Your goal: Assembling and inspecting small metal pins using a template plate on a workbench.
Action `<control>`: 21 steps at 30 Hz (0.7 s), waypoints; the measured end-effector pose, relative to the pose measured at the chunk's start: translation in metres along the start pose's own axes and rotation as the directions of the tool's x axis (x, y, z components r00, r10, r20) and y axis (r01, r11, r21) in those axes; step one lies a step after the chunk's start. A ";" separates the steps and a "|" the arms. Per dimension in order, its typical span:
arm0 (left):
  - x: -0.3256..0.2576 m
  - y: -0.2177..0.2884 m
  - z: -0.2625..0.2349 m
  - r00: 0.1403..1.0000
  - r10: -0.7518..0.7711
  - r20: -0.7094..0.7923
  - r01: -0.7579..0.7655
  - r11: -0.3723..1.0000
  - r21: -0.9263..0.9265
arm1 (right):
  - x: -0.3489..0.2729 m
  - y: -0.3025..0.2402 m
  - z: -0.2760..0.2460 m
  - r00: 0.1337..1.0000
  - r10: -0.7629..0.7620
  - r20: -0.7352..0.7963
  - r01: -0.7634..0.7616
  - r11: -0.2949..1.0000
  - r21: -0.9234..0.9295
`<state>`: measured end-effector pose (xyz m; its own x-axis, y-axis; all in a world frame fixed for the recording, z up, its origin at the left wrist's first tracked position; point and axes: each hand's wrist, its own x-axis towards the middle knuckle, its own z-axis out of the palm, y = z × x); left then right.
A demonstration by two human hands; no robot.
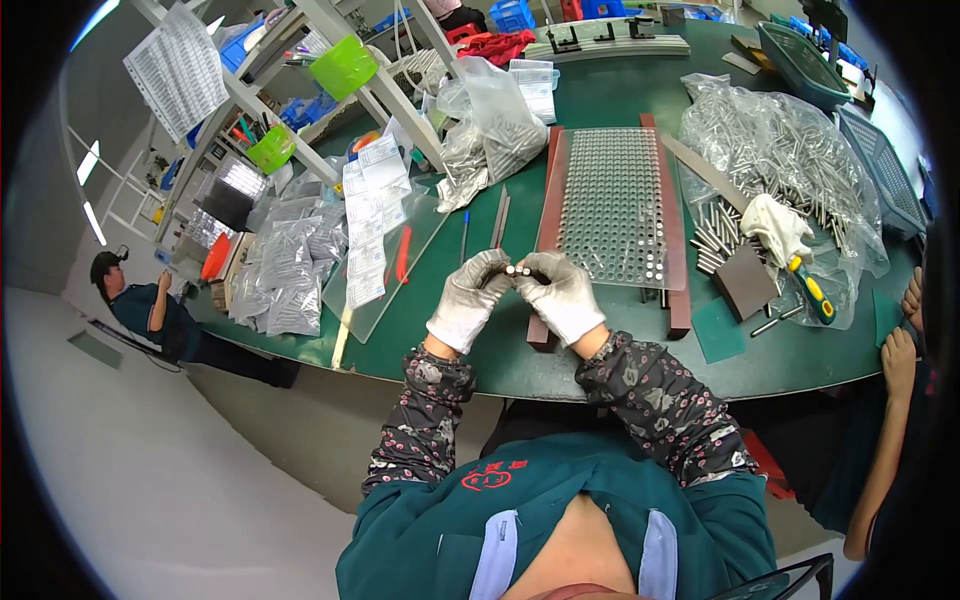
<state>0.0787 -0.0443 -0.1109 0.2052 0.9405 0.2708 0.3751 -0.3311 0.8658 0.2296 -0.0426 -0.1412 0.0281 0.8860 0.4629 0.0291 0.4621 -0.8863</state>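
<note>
The left hand [472,298] and right hand [562,300] are clad in off-white gloves [458,320]. Between the fingertips, small pieces [517,270] are marked by bright, pale ends. The forearms are wrapped in dark sleeves [420,425], patterned with small pink and pale figures. A dark green shirt [400,545] is marked with a red emblem [487,481]. The table [612,105] is coloured green. A clear, greyish plate [610,200] is patterned by rows of round holes and flanked by reddish-brown bars [679,312]. Silver is shown by the bagged pins [780,140]; a screwdriver handle [815,295] is coloured yellow and dark green. Lime green is borne by two baskets [343,67].
</note>
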 end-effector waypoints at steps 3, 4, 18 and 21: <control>0.003 -0.008 -0.002 0.987 0.158 0.009 -0.156 0.958 0.239 | 0.001 -0.001 -0.003 0.999 -0.021 -0.025 0.021 1.000 0.011; 0.003 -0.010 -0.002 0.987 0.159 0.010 -0.157 0.958 0.240 | 0.001 -0.002 -0.004 0.999 -0.037 -0.024 0.038 0.999 0.005; 0.004 0.012 0.006 0.911 0.411 0.012 -0.355 0.770 0.530 | 0.000 0.003 -0.001 1.000 0.008 -0.017 -0.007 0.998 0.058; 0.003 0.018 0.007 0.894 0.448 0.027 -0.366 0.692 0.622 | 0.000 0.006 0.000 1.000 0.006 -0.017 -0.004 0.997 0.072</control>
<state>0.0921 -0.0475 -0.0974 0.3762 0.6902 0.6181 0.7468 -0.6207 0.2387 0.2294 -0.0396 -0.1469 0.0455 0.8877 0.4581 -0.0429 0.4599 -0.8869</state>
